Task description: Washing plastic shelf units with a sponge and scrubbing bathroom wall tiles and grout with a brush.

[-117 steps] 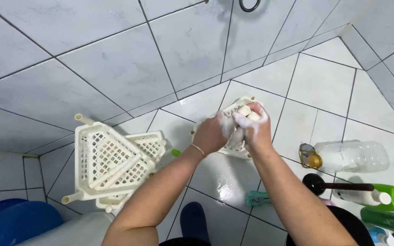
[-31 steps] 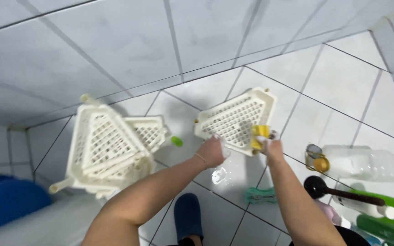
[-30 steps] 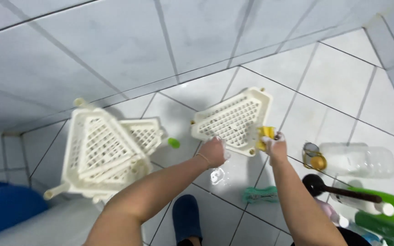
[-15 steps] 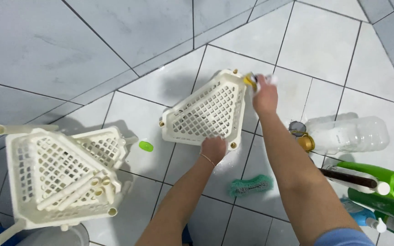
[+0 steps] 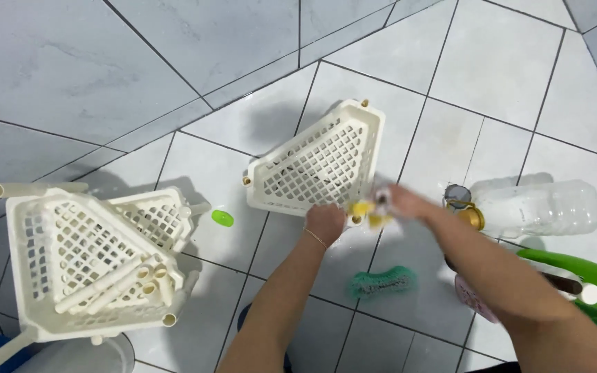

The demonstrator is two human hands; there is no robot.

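A cream triangular lattice shelf tray (image 5: 319,166) lies on the wet white floor tiles. My left hand (image 5: 326,222) grips its near edge. My right hand (image 5: 399,202), blurred with motion, holds a yellow sponge (image 5: 362,209) at the tray's near right corner, close beside my left hand. Foam clings to the right hand's fingers.
A stack of similar cream trays with loose tubes (image 5: 95,259) sits at the left. A small green cap (image 5: 222,218) lies between the trays. A teal scrub pad (image 5: 383,281), a clear plastic bottle (image 5: 537,207) and green bottles (image 5: 589,283) lie at the right.
My right hand swept the sponge from the tray's far corner back to its near right corner. My left hand kept its hold on the near edge.
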